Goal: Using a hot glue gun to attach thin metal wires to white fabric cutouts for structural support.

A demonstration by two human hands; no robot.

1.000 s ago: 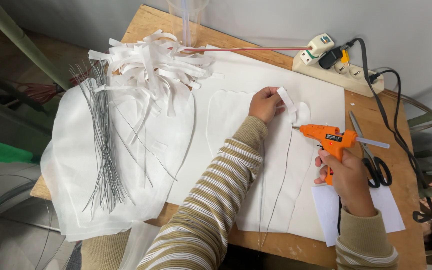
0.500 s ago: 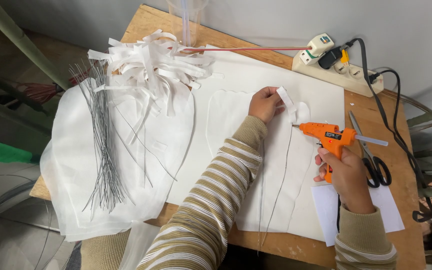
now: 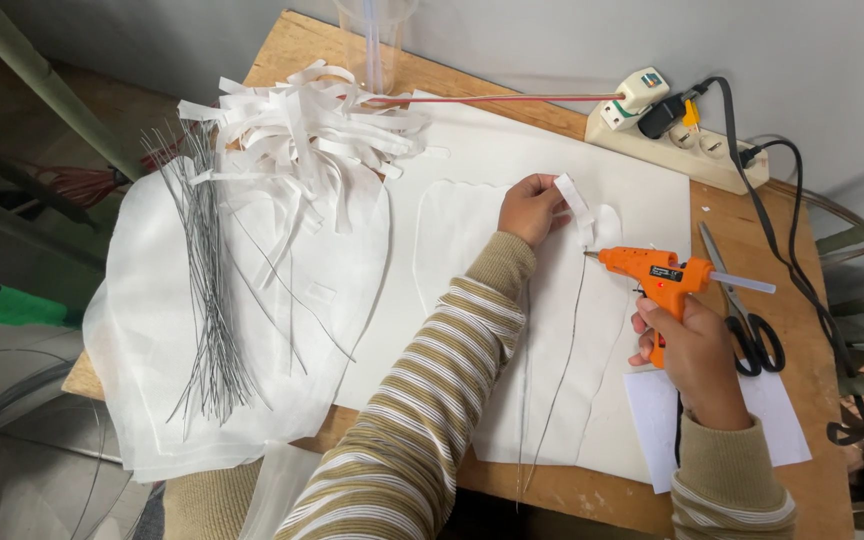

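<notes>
The right hand (image 3: 687,345) at four o'clock grips one orange hot-glue gun (image 3: 652,275), nozzle by a thin grey wire (image 3: 564,350) lying on a white fabric petal (image 3: 562,330). The left hand (image 3: 530,208) pinches one white paper strip (image 3: 577,208). Gluing seems barely begun: at ten o'clock, many wires (image 3: 202,290) and strips (image 3: 302,130) wait unused.

One label only: a small dark rectangular sticker (image 3: 666,272) sat on the side of the orange glue gun (image 3: 658,283) barrel, just above a red indicator dot (image 3: 661,287). The gun was in the right hand (image 3: 690,350). There were no packages, signs or screens in view.
</notes>
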